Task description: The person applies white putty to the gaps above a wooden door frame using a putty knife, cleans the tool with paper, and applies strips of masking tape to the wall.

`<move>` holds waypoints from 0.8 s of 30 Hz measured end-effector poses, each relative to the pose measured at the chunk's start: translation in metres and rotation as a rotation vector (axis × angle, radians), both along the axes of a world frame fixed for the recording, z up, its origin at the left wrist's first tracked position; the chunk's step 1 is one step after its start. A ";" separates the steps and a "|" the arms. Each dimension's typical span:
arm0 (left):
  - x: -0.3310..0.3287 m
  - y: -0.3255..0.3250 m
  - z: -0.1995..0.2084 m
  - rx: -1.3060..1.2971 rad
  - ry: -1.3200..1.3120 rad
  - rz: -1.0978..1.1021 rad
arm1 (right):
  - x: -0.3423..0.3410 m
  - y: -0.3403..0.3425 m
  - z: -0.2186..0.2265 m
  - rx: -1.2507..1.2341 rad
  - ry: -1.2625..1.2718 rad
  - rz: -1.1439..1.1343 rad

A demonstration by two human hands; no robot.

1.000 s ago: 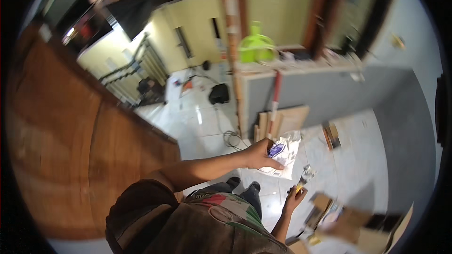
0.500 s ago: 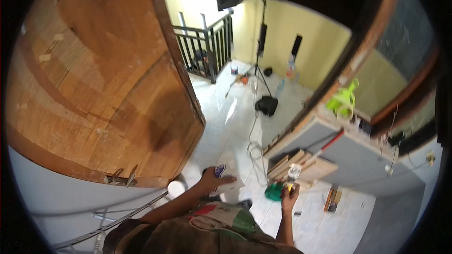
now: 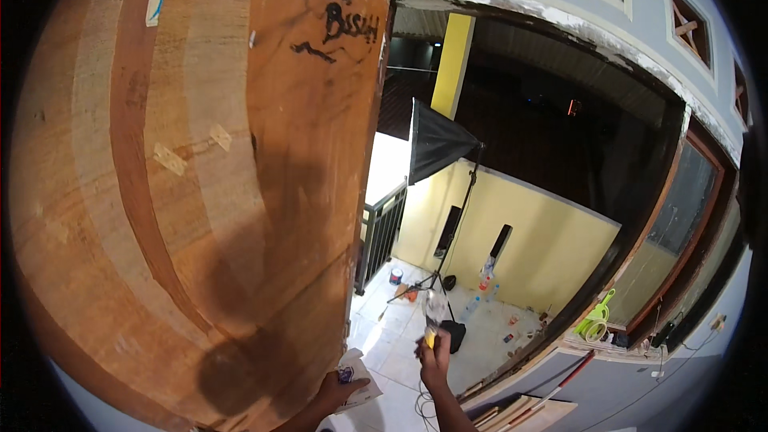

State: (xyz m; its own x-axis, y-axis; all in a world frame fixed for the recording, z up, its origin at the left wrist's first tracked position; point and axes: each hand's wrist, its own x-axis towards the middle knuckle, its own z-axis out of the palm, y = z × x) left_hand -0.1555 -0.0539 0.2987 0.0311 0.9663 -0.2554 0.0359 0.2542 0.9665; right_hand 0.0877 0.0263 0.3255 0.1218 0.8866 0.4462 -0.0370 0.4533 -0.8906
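Observation:
My right hand [image 3: 434, 364] is closed around the yellow handle of a putty knife [image 3: 434, 310], its broad pale blade pointing up and away from me. My left hand [image 3: 334, 394] grips a white container or folded carton with purple print [image 3: 370, 386]; its exact kind is unclear. The thumb lies across its face. To the left, close to that hand, stands a large wooden door [image 3: 312, 176] with patchy brown colouring, dark hand marks and bits of tape. A shadow falls over its lower part.
Beyond the doorway a softbox lamp [image 3: 440, 144] stands on a tripod, with a paint can [image 3: 396, 276] and several bottles on the tiles. A dark railing [image 3: 382, 232] meets a yellow low wall [image 3: 552, 244]. At right, a green dustpan [image 3: 594, 316] sits on the sill above leaning boards [image 3: 536, 414].
My view has tilted up toward the door and doorway. The putty knife, held low at the right before, is now raised in front of the opening. My left hand still grips the white item.

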 end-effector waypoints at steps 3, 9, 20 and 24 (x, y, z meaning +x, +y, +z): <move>-0.031 0.016 -0.005 0.058 -0.037 0.055 | -0.052 0.028 0.078 0.317 -0.425 -0.174; -0.067 0.006 -0.005 0.020 -0.126 0.078 | -0.064 0.071 0.235 0.668 -0.783 -0.467; -0.071 0.009 -0.050 -0.070 -0.251 0.019 | -0.063 0.162 0.557 1.176 -1.203 -1.174; -0.057 0.055 -0.062 -0.066 -0.221 -0.003 | -0.071 0.236 0.605 1.032 -1.131 -1.132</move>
State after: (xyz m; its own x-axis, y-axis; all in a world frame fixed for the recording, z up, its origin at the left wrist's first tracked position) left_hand -0.2123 0.0006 0.2363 0.0962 0.9476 -0.3048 -0.1737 0.3175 0.9322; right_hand 0.0162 0.2620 0.9304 -0.3146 -0.0150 0.9491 0.9394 0.1387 0.3136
